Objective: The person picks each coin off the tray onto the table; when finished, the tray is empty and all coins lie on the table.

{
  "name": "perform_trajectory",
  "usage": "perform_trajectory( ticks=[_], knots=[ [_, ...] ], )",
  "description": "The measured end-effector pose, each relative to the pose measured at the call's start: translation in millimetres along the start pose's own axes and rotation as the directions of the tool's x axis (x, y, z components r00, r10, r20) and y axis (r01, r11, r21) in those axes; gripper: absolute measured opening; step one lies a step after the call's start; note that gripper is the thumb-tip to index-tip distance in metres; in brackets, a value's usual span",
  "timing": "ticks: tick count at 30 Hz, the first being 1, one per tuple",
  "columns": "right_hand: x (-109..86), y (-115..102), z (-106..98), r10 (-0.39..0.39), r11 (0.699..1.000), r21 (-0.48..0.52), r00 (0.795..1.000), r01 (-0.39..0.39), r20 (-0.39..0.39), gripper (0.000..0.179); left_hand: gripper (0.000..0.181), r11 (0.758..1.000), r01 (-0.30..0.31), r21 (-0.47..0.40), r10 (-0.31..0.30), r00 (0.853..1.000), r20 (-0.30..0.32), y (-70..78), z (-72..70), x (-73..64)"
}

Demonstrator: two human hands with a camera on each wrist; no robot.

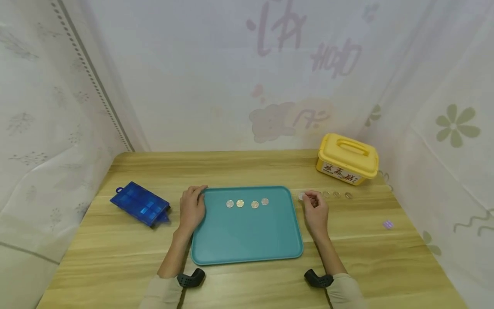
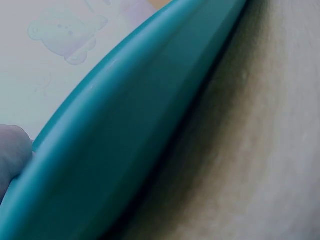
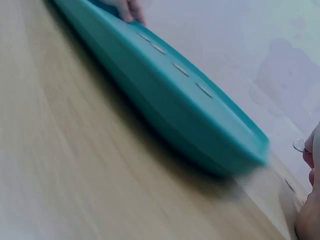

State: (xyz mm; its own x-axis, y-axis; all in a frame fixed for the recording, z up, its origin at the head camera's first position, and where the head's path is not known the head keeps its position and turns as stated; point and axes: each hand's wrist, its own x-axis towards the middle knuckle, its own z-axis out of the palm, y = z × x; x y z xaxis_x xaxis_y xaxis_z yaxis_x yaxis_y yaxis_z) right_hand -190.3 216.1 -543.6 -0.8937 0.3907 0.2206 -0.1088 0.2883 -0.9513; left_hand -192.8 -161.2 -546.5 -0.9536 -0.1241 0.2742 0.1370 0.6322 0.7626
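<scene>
A teal tray [image 1: 247,240] lies on the table, with a row of several round coins [image 1: 240,203], silver and gold-toned, towards its far side. My left hand [image 1: 192,209] grips the tray's far left corner; in the left wrist view a fingertip [image 2: 14,152] lies over the rim. Just past the tray's right edge, my right hand [image 1: 317,210] pinches a coin [image 1: 301,196] between thumb and fingers. In the right wrist view this coin [image 3: 299,145] is a thin, shiny disc held off the table. Three more coins [image 1: 337,195] lie in a row right of that hand.
A blue compartment box [image 1: 140,203] lies at the left of the table. At the back right stands a yellow lidded box [image 1: 347,159] with a handle. A small purple piece [image 1: 388,224] lies near the right edge. Patterned curtains hang behind the table.
</scene>
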Motion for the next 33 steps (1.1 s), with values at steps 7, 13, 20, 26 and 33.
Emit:
perform_trajectory(
  ticks=[7, 13, 20, 26, 33],
  knots=[
    [4.4, 5.1, -20.6, 0.008, 0.995, -0.095, 0.997, -0.015, -0.080, 0.013, 0.031, 1.000, 0.017, -0.013, -0.017, 1.000, -0.002, -0.9, 0.4, 2.7],
    [4.3, 4.0, -22.5, -0.056, 0.974, -0.219, 0.998, 0.050, -0.022, 0.008, 0.031, 0.999, 0.035, -0.023, -0.034, 0.999, 0.015, 0.3, 0.8, 2.4],
    [4.6, 8.1, -20.5, -0.124, 0.916, -0.378, 0.991, 0.131, 0.043, 0.006, 0.031, 0.999, 0.041, -0.028, -0.040, 0.999, 0.013, 1.0, 0.6, 1.5],
    [4.1, 9.5, -19.5, -0.140, 0.906, -0.396, 0.989, 0.149, 0.052, 0.006, 0.031, 0.999, 0.022, -0.027, -0.022, 1.000, -0.001, 1.6, 1.2, 1.3],
    [3.9, 8.3, -18.4, -0.162, 0.892, -0.417, 0.985, 0.174, 0.063, 0.005, 0.031, 0.999, 0.036, -0.030, -0.036, 0.999, 0.008, 1.7, 0.5, 2.2]
  ],
)
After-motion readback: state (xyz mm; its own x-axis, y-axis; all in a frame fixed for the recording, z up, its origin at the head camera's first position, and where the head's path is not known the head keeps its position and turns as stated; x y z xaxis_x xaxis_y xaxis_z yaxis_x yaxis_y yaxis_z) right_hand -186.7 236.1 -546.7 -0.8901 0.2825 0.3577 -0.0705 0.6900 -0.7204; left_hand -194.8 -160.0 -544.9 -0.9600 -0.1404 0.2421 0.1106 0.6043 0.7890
